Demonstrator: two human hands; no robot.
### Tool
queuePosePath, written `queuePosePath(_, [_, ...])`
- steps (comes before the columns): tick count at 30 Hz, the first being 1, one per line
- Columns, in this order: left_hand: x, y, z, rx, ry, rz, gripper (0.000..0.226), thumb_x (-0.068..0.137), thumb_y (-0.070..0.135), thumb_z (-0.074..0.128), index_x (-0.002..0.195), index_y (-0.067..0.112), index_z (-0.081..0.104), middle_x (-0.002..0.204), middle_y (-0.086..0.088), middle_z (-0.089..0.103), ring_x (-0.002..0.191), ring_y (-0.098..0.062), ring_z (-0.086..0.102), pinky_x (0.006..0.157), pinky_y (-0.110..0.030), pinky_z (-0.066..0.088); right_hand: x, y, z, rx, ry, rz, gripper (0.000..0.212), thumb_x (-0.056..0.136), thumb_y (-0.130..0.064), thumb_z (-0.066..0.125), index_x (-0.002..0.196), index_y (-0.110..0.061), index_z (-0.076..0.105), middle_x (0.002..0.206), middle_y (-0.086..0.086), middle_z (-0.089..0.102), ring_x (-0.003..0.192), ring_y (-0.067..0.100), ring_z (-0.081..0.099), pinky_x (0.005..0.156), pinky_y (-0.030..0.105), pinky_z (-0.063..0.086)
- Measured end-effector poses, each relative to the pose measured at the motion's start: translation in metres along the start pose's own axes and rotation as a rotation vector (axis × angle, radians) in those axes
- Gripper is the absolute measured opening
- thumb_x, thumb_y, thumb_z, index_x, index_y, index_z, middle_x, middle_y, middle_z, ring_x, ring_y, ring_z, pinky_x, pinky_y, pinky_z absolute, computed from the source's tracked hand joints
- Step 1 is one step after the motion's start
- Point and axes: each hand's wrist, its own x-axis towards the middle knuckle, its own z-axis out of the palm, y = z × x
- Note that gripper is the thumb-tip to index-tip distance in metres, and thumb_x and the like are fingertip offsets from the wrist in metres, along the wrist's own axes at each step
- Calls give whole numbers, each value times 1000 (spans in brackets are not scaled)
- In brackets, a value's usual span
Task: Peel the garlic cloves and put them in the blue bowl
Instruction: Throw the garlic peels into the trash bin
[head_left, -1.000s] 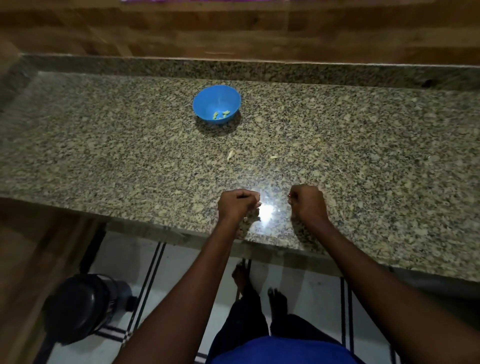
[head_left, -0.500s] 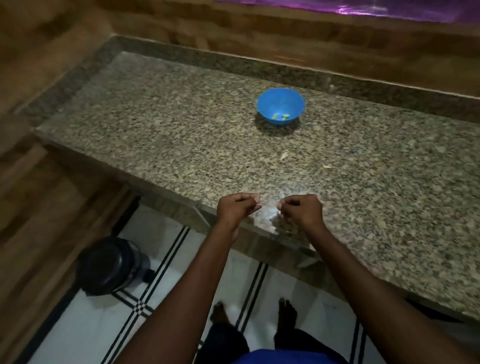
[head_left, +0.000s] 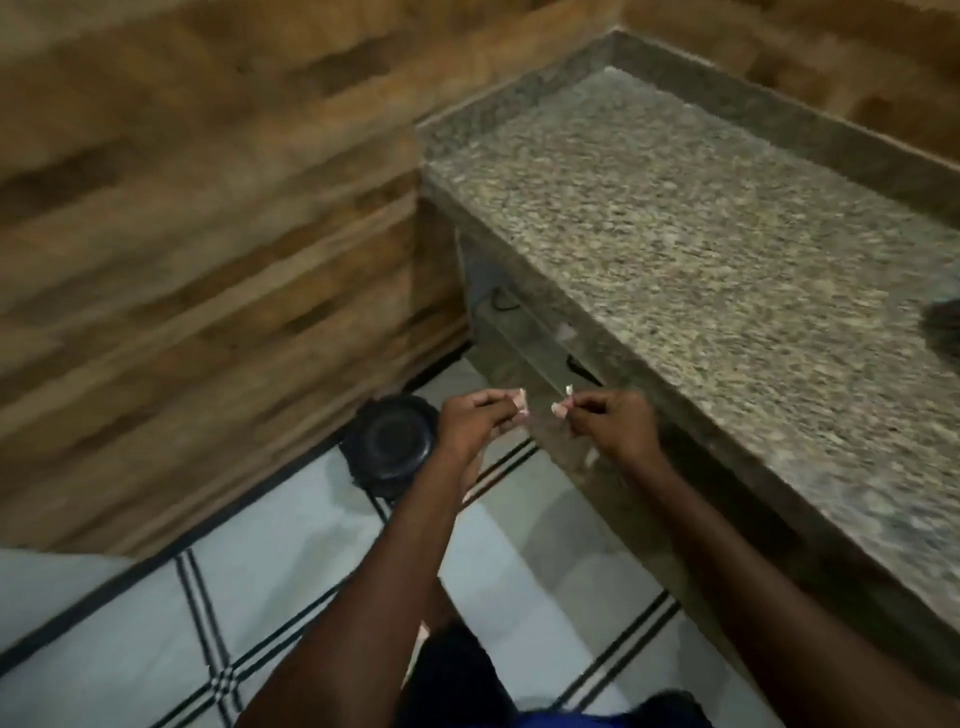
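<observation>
Hands off granite counter (head_left: 701, 249) edge, over tiled floor (head_left: 130, 649); black round container (head_left: 392, 444) below; each grip pinching pale scrap.

Garlic piece, left (head_left: 521, 402): small, pale pinkish-white, pinched at the fingertips of my left hand (head_left: 480, 422) above the floor. Garlic piece, right (head_left: 562, 402): pale sliver with a thin upright tip, pinched in my right hand (head_left: 613, 426) (blurred; clove or skin, I cannot tell), the two just apart

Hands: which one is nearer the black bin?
The left hand; both pinch garlic, but it hangs beside the black bin, the right hand by the granite counter.
</observation>
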Motion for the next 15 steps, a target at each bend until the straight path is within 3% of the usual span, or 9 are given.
queuePosePath(2, [14,25,-55,-18,49,4,11,86,-9,68,83,0,72,78,-6,76,75,-15,72,72,-21,59,16,-30,52,4,-62,-7,5,82,-17,80,82,-12,79,54,-13,66,48,-6,57,58,12,47])
queuePosePath(4, [24,45,-104,-47,92,1,9,87,-9,67,86,-2,71,78,-6,75,74,-14,72,73,-21,59,28,-55,99,1,-113,-16,6,82,-15,80,77,-15,77,57,-4,68,50,0,60,62,19,51])
queuePosePath(7, [36,67,-168,-94,163,-9,7,88,-10,66,90,-5,71,81,-7,75,75,-13,72,70,-19,58,42,-83,163,-8,-169,-16,4,81,-15,80,79,-16,77,68,5,74,64,20,72,72,37,58])
queuePosePath(10, [49,75,-216,-137,213,-16,9,88,-10,65,93,-5,71,82,-6,75,77,-13,73,70,-18,57,52,-102,209,-51,-215,-42,4,82,-11,79,81,-8,77,74,11,75,69,26,72,72,36,58])
queuePosePath(15, [65,79,-266,-197,271,-28,10,87,-10,67,91,-2,71,82,-5,77,77,-12,74,70,-18,57,66,-113,263,-94,-276,-29,12,82,-3,77,76,-13,74,72,12,73,64,25,70,72,35,60])
